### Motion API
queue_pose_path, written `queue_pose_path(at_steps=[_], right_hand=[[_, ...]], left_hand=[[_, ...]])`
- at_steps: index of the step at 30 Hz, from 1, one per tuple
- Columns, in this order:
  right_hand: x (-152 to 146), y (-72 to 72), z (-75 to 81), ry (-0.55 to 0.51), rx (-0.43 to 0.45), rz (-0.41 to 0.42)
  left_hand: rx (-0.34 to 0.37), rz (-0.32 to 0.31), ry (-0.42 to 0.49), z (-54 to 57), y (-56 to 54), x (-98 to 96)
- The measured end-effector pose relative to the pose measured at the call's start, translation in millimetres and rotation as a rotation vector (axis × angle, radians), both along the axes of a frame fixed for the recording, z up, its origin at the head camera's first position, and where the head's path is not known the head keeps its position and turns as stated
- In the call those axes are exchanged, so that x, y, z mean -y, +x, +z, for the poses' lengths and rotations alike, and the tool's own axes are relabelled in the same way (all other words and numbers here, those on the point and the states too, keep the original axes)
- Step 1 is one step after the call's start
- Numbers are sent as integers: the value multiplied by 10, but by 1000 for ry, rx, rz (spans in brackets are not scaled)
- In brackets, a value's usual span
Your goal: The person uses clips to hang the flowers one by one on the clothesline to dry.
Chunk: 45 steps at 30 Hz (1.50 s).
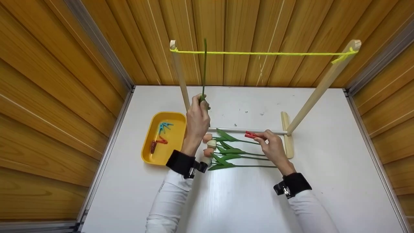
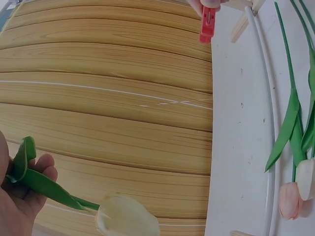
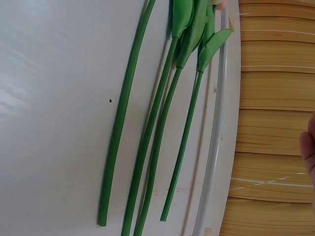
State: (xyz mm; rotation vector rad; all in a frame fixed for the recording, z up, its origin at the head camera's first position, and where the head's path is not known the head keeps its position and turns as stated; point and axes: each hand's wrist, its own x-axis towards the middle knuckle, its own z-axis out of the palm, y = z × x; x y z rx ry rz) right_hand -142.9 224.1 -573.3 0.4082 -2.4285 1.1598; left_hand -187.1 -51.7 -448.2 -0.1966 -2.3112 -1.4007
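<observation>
My left hand [image 1: 198, 118] grips a white artificial tulip [image 2: 127, 216] by its green leaves and stem. The flower hangs head down, and its stem [image 1: 204, 69] points up, overlapping the yellow string [image 1: 258, 53] in the head view. Lower and to the right, my right hand [image 1: 273, 145] pinches a red clothespin [image 1: 252, 135] between thumb and fingers. The same clothespin shows at the top of the left wrist view. Between the hands, several tulips with pink and white heads [image 1: 212, 144] lie on the table, their stems [image 3: 118, 128] pointing right.
Wooden posts [image 1: 318, 87] hold the string, with a light rod [image 1: 239, 129] low between them and a wooden foot [image 1: 286, 136] at the right. Left of the tulips stands a yellow tray [image 1: 147, 152] with blue clothespins [image 1: 164, 127] and red clothespins [image 1: 161, 140]. Wood-patterned walls [image 1: 48, 113] enclose the table.
</observation>
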Motion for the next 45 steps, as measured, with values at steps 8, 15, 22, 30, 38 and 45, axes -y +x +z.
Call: queue_pose_path(at_steps=[8,15,22,30,38,45], right_hand=[[-25,17,2,1,-21,-18],[-11,26,91,-1,-25,-2],[14,-29,339,-16,-46,38],[65,-171,816,11,-215,61],[260,-309,1321,-38,-329,116],[413,-380,1699,-62,-390,134]], left_hand=[[4,24,29,33,-53,35],[12,24,19,16,-65,55],[-7,45,-3,10,-65,82],[-14,49,-19,7,-91,101],[-40,56,-9,23,-100,117],[-47,57,-9,-6,-98,106]])
